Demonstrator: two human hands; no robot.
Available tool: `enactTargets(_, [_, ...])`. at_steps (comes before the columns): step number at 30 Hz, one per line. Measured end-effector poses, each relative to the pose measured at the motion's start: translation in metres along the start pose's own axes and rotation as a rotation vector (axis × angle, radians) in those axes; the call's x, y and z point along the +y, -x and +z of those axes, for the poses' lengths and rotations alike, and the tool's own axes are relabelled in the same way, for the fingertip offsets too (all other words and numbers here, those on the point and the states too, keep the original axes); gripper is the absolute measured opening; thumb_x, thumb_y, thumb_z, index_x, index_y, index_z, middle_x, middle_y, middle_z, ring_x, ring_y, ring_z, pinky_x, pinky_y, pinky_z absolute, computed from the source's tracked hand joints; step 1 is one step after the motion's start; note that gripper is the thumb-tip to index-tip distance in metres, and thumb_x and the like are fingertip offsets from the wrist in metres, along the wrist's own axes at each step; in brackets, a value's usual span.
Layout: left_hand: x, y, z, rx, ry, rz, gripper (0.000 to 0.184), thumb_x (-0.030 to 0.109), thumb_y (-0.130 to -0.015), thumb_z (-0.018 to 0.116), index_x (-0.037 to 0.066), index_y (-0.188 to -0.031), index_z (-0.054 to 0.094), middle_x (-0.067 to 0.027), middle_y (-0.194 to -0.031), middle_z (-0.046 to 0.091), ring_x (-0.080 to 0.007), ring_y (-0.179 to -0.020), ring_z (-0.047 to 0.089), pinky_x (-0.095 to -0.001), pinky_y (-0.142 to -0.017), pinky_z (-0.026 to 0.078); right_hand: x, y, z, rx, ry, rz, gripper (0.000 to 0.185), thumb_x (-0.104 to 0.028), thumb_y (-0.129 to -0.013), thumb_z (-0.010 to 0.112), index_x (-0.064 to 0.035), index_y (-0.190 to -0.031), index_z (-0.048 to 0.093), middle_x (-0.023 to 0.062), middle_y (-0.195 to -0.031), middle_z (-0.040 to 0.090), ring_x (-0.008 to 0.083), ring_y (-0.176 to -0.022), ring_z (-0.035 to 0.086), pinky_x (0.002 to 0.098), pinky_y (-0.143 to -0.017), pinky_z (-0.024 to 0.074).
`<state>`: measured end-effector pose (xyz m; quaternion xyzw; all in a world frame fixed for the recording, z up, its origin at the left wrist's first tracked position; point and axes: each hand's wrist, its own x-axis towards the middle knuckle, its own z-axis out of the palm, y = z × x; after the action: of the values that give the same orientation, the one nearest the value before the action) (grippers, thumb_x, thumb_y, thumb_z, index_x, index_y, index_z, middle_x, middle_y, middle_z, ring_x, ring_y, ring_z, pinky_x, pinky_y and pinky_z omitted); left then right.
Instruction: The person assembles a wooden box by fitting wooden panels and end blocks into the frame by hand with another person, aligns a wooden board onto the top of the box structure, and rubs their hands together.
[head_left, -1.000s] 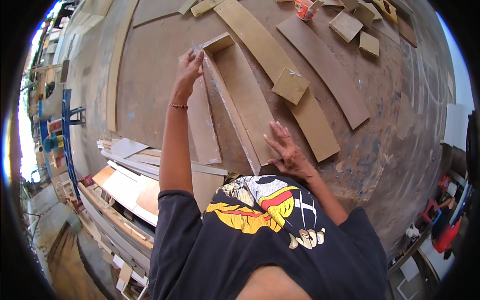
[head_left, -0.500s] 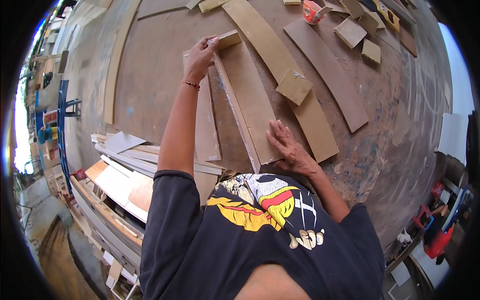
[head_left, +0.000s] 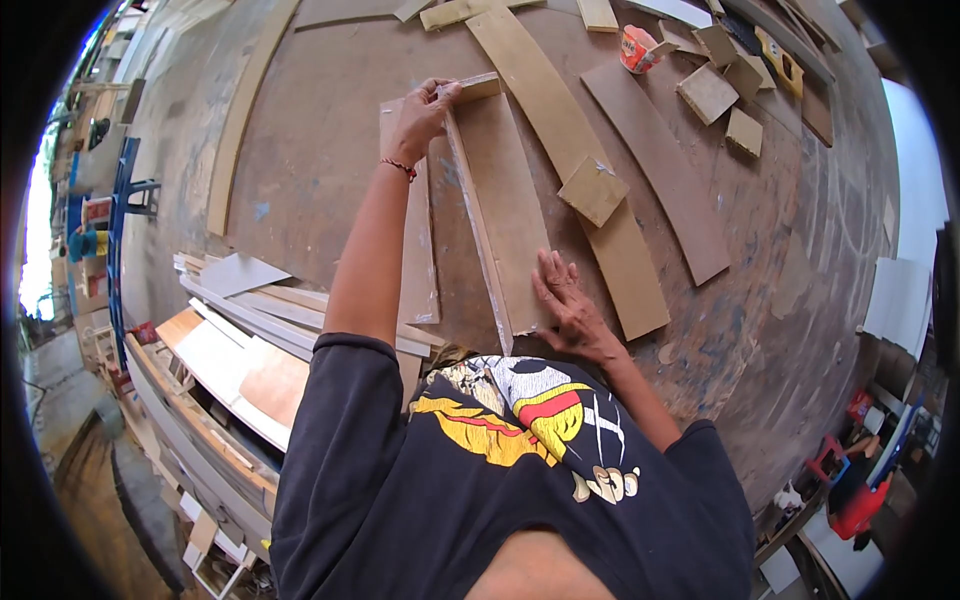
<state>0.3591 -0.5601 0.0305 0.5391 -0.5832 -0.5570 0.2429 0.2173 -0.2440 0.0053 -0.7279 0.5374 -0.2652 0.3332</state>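
A part-built wooden box [head_left: 500, 190] lies lengthwise before me: a flat board with a narrow strip along its left side and a short end piece at the far end. My left hand [head_left: 422, 118] is closed around the far left corner, where strip and end piece meet. Near the board's close right corner, my right hand [head_left: 572, 305] rests with its fingers stretched out, the fingertips touching the board's edge. Left of the box lies another flat board [head_left: 418, 250], partly covered by my left arm.
To the right are a long board [head_left: 540, 100] bearing a square block [head_left: 594, 190], and a darker board [head_left: 665, 170]. Farther back stand a red-and-white cup [head_left: 640, 50], several small blocks [head_left: 707, 93] and a yellow-handled saw [head_left: 780, 62]. Stacked panels [head_left: 245, 350] lie at lower left.
My view has shifted slightly, so the table items appear a little lower. Both hands keep their places on the box, which looks slightly more upright in view.
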Motion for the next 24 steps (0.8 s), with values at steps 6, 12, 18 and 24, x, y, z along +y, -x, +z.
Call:
enactTargets(6, [-0.003,-0.006,-0.005,-0.071,-0.02,0.01,0.029,0.038,-0.084,0.057,0.015,-0.101,0.057,0.0063,-0.091,0.055,-0.0024,-0.074,0.044,-0.0201,-0.052,0.038,0.0,0.0,-0.001,-0.016,-0.003,0.002,0.097,-0.008,-0.055,0.073,-0.0035,-0.137,0.022,0.0188,-0.145,0.009,0.0353,-0.134,0.008,0.0441,-0.108,0.0101])
enactTargets(12, [0.006,0.004,-0.003,-0.055,-0.023,-0.008,0.033,0.041,-0.084,0.057,0.014,-0.103,0.057,0.0061,-0.097,0.056,-0.0056,-0.08,0.046,-0.0241,-0.062,0.039,0.003,-0.003,-0.005,-0.113,0.027,0.028,0.103,-0.017,-0.053,0.078,-0.006,-0.138,0.021,0.0166,-0.145,0.007,0.0351,-0.134,0.007,0.0451,-0.108,0.0099])
enactTargets(18, [0.01,0.005,-0.006,-0.083,-0.064,-0.003,0.04,0.043,-0.083,0.056,0.013,-0.11,0.056,0.0046,-0.091,0.054,-0.006,-0.069,0.043,-0.0234,-0.06,0.041,-0.01,-0.029,-0.061,-0.121,-0.253,0.066,0.085,-0.014,-0.065,0.073,-0.0063,-0.136,0.028,0.018,-0.141,0.022,0.0326,-0.131,0.02,0.0383,-0.104,0.0258])
enactTargets(24, [0.001,0.01,-0.003,-0.018,0.126,0.072,0.048,0.041,-0.086,0.054,0.009,-0.122,0.048,0.0043,-0.083,0.047,-0.0046,-0.057,0.035,-0.0214,-0.051,0.041,0.034,-0.149,-0.08,0.399,-0.378,0.148,0.056,-0.004,-0.077,0.057,-0.0021,-0.128,0.036,0.0199,-0.119,0.051,0.0328,-0.11,0.051,0.0368,-0.09,0.0399])
